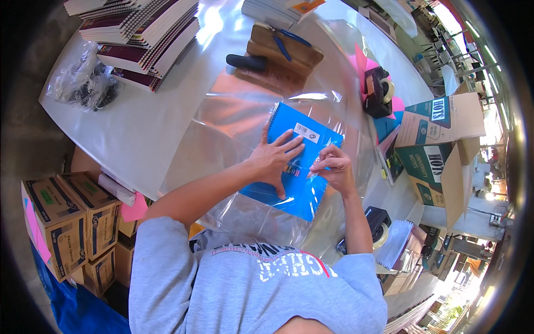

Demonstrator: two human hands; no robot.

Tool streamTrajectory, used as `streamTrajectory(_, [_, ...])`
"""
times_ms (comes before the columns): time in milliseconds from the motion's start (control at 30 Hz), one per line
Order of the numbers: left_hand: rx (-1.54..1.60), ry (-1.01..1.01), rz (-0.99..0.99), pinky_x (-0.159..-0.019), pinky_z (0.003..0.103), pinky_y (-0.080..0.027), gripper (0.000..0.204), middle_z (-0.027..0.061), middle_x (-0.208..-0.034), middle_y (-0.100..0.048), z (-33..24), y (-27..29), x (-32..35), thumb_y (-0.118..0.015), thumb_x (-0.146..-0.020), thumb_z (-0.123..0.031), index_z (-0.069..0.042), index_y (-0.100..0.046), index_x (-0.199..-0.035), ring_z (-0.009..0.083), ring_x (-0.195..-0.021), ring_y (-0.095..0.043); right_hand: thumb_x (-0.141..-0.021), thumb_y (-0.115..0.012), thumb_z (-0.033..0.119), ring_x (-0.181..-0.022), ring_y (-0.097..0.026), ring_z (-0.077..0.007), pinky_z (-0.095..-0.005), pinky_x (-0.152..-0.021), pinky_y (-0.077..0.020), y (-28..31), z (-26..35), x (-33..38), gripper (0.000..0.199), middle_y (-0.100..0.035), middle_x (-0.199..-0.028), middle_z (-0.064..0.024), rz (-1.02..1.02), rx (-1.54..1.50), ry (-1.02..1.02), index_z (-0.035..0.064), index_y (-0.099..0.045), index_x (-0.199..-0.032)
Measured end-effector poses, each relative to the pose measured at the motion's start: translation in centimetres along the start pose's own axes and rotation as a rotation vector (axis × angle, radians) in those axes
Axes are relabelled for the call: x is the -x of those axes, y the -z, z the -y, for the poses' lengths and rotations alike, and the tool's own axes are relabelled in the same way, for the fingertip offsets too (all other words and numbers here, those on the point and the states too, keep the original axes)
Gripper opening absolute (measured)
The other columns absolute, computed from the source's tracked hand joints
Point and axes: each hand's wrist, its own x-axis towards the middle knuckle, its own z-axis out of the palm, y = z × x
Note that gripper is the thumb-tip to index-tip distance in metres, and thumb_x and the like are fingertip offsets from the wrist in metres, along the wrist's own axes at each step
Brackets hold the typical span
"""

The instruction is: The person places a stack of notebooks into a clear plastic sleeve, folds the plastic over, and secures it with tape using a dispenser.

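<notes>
Pressing my flat, open left hand (pixel 275 157) on a blue spiral notebook (pixel 297 167), long axis running near-to-far, spiral left; my right hand (pixel 332 167) pinches the clear wrap (pixel 233 111).

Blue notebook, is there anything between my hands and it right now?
Nothing solid. The left hand lies flat on the blue notebook and the right hand pinches at its right edge. Only the clear plastic sheet lies around it; whether film covers the cover is unclear.

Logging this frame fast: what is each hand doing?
Left hand: open, flat on the blue notebook.
Right hand: pinching the clear plastic wrap.
</notes>
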Motion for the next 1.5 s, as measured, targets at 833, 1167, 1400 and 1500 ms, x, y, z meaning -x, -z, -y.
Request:
streamTrajectory(833, [0.363,0.048,-0.056,-0.109,0.045,-0.025,0.07,0.0209,-0.151,0.013,4.3,-1.3,0.2,-0.081,-0.06,-0.046,-0.037,-0.055,-0.125,0.0428,-0.138,-0.01,-0.076,-0.07,0.033,-0.138,-0.019,-0.0327,-0.0572,-0.108,-0.0186,-12.6,5.9,7.1,0.08,-0.014,-0.15,-0.018,0.294,0.762,-0.346,0.0192,-0.028,-0.143])
streamTrajectory(1167, [0.418,0.139,0.021,-0.109,0.04,-0.028,0.078,0.0215,-0.15,0.014,2.6,0.2,0.3,-0.084,-0.059,-0.036,-0.034,-0.051,-0.13,0.0373,-0.138,-0.017,-0.086,-0.063,0.027,-0.072,-0.051,-0.0108,-0.0298,-0.063,-0.0424,-4.0,5.9,32.3,0.029,-0.058,-0.095,-0.0016,-1.263,0.588,-0.802,0.0083,-0.06,-0.109])
streamTrajectory(1400, [0.392,0.115,0.013,-0.109,0.04,-0.028,0.078,0.0235,-0.149,0.015,3.0,-0.3,-0.3,-0.084,-0.06,-0.036,-0.034,-0.051,-0.13,0.038,-0.138,-0.016,-0.083,-0.065,0.038,-0.08,-0.05,-0.0122,-0.0299,-0.075,-0.0401,-0.2,4.8,33.6,0.023,-0.062,-0.092,-0.0026,-1.215,-0.452,-0.903,0.0169,-0.065,-0.091])
streamTrajectory(1500, [0.356,0.135,0.01,-0.109,0.04,-0.027,0.078,0.025,-0.149,0.014,3.5,-0.7,0.1,-0.084,-0.06,-0.039,-0.033,-0.051,-0.13,0.039,-0.139,-0.014,-0.082,-0.066,0.033,-0.084,-0.052,-0.0142,-0.0323,-0.08,-0.0404,-3.1,5.6,34.7,0.022,-0.064,-0.096,-0.001,-1.418,-0.803,-0.509,0.0125,-0.068,-0.088])
